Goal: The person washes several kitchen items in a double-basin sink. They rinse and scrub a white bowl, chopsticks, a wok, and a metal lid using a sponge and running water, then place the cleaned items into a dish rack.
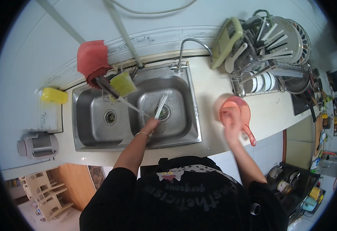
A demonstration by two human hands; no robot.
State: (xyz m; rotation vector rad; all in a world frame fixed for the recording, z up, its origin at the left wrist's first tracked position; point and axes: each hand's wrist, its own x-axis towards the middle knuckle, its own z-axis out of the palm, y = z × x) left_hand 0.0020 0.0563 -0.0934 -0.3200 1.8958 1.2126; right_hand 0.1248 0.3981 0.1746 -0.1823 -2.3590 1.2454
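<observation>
My left hand point(151, 124) is closed around a bundle of thin white chopsticks point(161, 105), whose free ends point up over the drain of the right bowl of the steel double sink point(196, 127). Water runs down from a dark faucet point(106, 86) with a red cloth point(92, 56) around its base, and the stream falls beside this hand. To the right of the sink my right hand point(232, 124), blurred, is over or in a pinkish-red plastic dipper point(246, 108) on the counter. Whether its fingers hold anything cannot be told.
A dish rack point(256, 93) with plates, bowls and utensils stands at the right, beside a green plastic board or basket point(226, 43). A thin curved tap point(196, 40) rises behind the sink. A yellow container point(54, 96) and a grey-and-white appliance point(38, 145) are at the left.
</observation>
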